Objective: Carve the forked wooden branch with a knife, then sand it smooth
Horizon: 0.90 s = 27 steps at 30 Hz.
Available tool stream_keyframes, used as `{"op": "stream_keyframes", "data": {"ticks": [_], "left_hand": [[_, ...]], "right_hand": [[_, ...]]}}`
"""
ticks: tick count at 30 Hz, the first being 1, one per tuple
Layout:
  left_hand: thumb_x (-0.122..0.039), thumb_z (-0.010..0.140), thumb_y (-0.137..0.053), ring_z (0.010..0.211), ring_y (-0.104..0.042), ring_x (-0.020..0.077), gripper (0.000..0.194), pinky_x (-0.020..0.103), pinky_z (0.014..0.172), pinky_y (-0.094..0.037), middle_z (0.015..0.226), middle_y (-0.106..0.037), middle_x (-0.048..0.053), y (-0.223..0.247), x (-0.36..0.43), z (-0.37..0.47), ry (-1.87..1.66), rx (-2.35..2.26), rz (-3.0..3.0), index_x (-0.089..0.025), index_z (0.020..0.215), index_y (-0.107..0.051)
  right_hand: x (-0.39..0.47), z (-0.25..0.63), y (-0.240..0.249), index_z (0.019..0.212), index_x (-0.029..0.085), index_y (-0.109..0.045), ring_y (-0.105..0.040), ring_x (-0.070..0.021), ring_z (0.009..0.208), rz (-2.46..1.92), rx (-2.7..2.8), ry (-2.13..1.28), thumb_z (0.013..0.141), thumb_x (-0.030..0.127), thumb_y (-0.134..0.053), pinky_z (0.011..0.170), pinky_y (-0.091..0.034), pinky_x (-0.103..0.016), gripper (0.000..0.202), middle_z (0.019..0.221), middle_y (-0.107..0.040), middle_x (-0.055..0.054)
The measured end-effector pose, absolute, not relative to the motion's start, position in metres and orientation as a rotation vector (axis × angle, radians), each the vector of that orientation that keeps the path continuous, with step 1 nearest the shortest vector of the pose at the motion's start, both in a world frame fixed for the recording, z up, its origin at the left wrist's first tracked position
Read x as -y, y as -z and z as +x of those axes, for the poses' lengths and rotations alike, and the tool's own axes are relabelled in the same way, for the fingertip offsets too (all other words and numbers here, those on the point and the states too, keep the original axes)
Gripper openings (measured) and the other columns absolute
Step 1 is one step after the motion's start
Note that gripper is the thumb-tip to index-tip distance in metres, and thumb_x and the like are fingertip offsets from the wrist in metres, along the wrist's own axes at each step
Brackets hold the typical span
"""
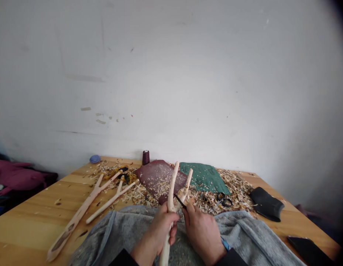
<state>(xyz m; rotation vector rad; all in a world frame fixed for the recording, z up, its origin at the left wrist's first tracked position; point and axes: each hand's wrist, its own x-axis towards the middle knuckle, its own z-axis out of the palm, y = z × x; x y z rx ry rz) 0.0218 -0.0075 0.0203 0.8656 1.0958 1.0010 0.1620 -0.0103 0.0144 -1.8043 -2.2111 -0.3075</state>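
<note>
Extending above and below the left grip [163, 226] is a forked stick [173, 184].

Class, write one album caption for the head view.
Left hand grips a forked stick; right hand, a dark tool.

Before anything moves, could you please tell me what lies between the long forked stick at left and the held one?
A smaller forked stick, part of the grey cloth and some wood shavings lie there, as the head view shows.

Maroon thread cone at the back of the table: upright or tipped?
Upright. The maroon thread cone stands on its base on the light wooden table, pale tip pointing up.
</note>
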Motion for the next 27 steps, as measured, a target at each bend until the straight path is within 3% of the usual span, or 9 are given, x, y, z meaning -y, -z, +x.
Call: {"op": "stream_keyframes", "data": {"ticks": [6, 12, 18, 24, 27], "left_hand": [[-0.03, 0.055, -0.063, 0.024, -0.027, 0.0078, 0.047, 0.019, 0.028, -0.02, 0.037, -0.042, -0.013, -0.016, 0.007, 0.023, -0.992, -1.049, 0.859, -0.02, 0.101, -0.056], [-0.029, 0.052, -0.059, 0.025, -0.029, 0.0065, 0.033, 0.019, 0.027, -0.021, 0.04, -0.043, -0.012, -0.015, 0.004, 0.022, -1.04, -1.07, 0.819, -0.023, 0.083, -0.05], [-0.026, 0.052, -0.057, 0.025, -0.027, 0.0072, 0.038, 0.019, 0.027, -0.02, 0.039, -0.042, -0.013, -0.018, 0.006, 0.022, -1.024, -1.055, 0.807, -0.022, 0.089, -0.053], [-0.029, 0.05, -0.058, 0.027, -0.029, 0.0061, 0.031, 0.018, 0.026, -0.02, 0.041, -0.043, -0.012, -0.021, 0.005, 0.02, -1.073, -1.061, 0.801, -0.024, 0.079, -0.049], [-0.029, 0.051, -0.061, 0.027, -0.03, 0.0067, 0.037, 0.018, 0.027, -0.021, 0.04, -0.042, -0.013, -0.021, 0.006, 0.021, -1.06, -1.049, 0.808, -0.022, 0.086, -0.053]], "right_hand": [[0.005, 0.173, -0.019, 0.092, 0.023, -0.057, -0.07, -0.018, 0.063, -1.894, 2.112, 0.307, 0.101, 0.029, -0.039, 0.048, -0.033, -0.022, 0.021, 0.078, -0.072, -0.003], [0.011, 0.161, -0.015, 0.095, 0.022, -0.059, -0.07, -0.018, 0.061, -1.797, 2.222, 0.324, 0.099, 0.024, -0.042, 0.046, -0.033, -0.022, 0.017, 0.079, -0.071, -0.004], [0.006, 0.173, -0.02, 0.093, 0.022, -0.059, -0.07, -0.0173, 0.063, -1.905, 2.121, 0.293, 0.1, 0.027, -0.039, 0.047, -0.033, -0.022, 0.021, 0.079, -0.071, -0.004], [0.012, 0.162, -0.016, 0.098, 0.022, -0.059, -0.07, -0.017, 0.062, -1.771, 2.23, 0.325, 0.099, 0.025, -0.04, 0.047, -0.032, -0.022, 0.02, 0.08, -0.071, -0.004], [0.009, 0.167, -0.018, 0.095, 0.022, -0.059, -0.07, -0.0171, 0.062, -1.828, 2.166, 0.315, 0.1, 0.026, -0.041, 0.047, -0.032, -0.023, 0.019, 0.079, -0.072, -0.003]]}}
